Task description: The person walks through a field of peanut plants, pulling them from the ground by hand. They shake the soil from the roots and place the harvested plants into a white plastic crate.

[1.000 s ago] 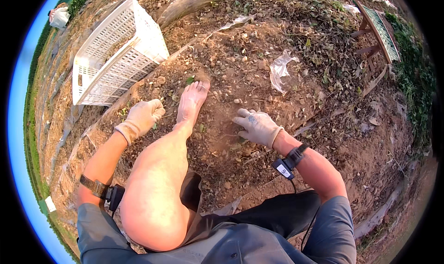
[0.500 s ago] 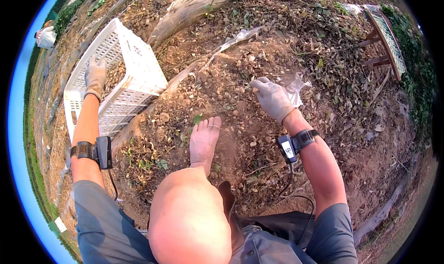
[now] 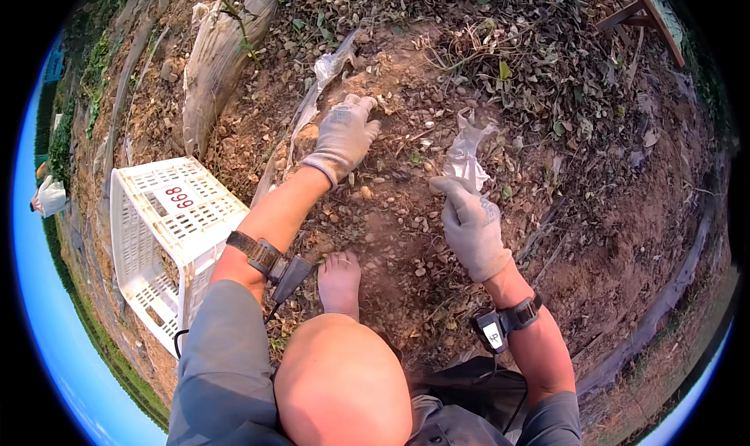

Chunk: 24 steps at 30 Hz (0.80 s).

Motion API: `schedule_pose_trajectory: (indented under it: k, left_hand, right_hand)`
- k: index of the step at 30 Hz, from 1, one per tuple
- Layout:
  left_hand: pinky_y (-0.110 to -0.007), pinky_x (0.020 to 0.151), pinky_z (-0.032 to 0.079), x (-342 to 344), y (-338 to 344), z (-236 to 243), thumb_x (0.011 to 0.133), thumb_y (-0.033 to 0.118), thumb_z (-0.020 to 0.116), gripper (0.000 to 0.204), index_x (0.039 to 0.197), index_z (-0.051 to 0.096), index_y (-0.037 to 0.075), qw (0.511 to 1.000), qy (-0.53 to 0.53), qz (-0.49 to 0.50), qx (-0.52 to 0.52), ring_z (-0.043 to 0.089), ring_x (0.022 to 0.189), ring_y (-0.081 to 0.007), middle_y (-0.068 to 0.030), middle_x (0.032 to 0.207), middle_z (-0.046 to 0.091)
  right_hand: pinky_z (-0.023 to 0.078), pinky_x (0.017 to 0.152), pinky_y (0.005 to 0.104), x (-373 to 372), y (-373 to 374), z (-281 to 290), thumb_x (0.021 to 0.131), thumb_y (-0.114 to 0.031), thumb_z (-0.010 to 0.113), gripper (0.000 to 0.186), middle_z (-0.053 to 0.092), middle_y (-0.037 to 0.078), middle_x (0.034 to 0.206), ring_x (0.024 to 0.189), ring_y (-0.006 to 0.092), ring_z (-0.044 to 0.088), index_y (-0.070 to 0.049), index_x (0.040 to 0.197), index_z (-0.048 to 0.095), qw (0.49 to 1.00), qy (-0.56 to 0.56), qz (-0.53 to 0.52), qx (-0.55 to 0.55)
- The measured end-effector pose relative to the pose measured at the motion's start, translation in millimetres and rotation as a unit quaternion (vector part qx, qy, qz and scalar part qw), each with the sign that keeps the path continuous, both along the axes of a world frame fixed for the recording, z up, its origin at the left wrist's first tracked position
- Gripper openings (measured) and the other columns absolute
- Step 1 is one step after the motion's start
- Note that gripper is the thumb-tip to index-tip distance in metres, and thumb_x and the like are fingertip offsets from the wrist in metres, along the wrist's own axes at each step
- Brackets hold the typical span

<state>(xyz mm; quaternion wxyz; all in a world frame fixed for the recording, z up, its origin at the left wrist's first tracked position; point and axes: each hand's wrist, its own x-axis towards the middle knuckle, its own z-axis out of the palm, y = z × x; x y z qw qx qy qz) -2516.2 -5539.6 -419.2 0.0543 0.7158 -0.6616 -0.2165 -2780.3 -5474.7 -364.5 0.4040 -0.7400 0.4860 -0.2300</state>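
My left hand (image 3: 344, 140), in a dusty pale glove, reaches to the soil in the middle, beside a torn strip of plastic film (image 3: 330, 65). Its thumb stands apart from the bent fingers, and nothing shows in it. Over the ground to the right, my right hand (image 3: 473, 231), also gloved, has its fingers curled in; whatever they hold is hidden. A crumpled clear plastic scrap (image 3: 467, 151) lies just beyond its knuckles. Small pale lumps resembling peanut pods (image 3: 379, 180) are scattered on the soil between the hands.
A white slatted plastic crate (image 3: 199, 196) stands left of my left forearm; its contents are out of sight. My bare foot (image 3: 340, 282) rests on the soil. Dry leaf litter (image 3: 523, 63) covers the far ground. A wooden-legged stand (image 3: 655, 20) is at upper right, and a person (image 3: 51, 197) far left.
My left hand has left the crate and moved right, down to the soil. My right hand has come nearer to me, its fingers more curled. The whole view has shifted.
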Motion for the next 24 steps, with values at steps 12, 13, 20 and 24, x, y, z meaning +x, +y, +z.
schedule_pose_trajectory:
  k: [12,13,20,24]
  left_hand:
    - [-0.021,0.076,0.05,-1.9,20.4,-15.6,0.091,-0.007,0.062,0.023,0.111,0.07,0.001,0.913,0.362,0.179,-0.049,0.061,0.087,-0.0051,0.0006,0.105,0.067]
    - [-0.021,0.076,0.05,-7.7,23.6,-11.4,0.092,-0.007,0.06,0.026,0.115,0.069,0.001,0.908,0.366,0.193,-0.068,0.062,0.089,-0.0054,-0.0002,0.107,0.067]
    - [-0.023,0.07,0.055,-39.9,41.2,26.9,0.099,-0.002,0.045,0.03,0.122,0.065,-0.002,0.813,0.52,0.217,0.147,0.065,0.074,-0.01,-0.0086,0.098,0.072]
    - [-0.021,0.06,0.051,-24.9,33.0,27.0,0.1,-0.001,0.048,0.023,0.113,0.067,0.001,0.835,0.503,0.202,0.089,0.062,0.066,-0.0079,-0.0053,0.088,0.071]
  right_hand:
    - [0.057,0.08,0.0401,56.6,-88.7,-63.2,0.093,-0.017,0.065,0.013,0.069,0.011,0.1,0.091,0.0316,0.07,-0.01,0.102,0.07,0.965,0.24,-0.061,-0.085]
    - [0.056,0.081,0.0403,55.1,-91.2,-62.7,0.093,-0.019,0.065,0.013,0.069,0.01,0.099,0.091,0.0313,0.07,-0.01,0.1,0.07,0.956,0.281,-0.053,-0.062]
    - [0.055,0.078,0.0372,16.3,-62.2,-35.0,0.092,-0.017,0.069,0.015,0.071,0.01,0.098,0.086,0.0281,0.07,-0.009,0.103,0.073,0.971,-0.036,-0.234,0.045]
    - [0.056,0.078,0.0342,5.1,-19.7,11.2,0.088,-0.004,0.07,0.015,0.072,0.01,0.1,0.09,0.0271,0.07,-0.007,0.103,0.073,0.98,-0.052,-0.191,0.029]
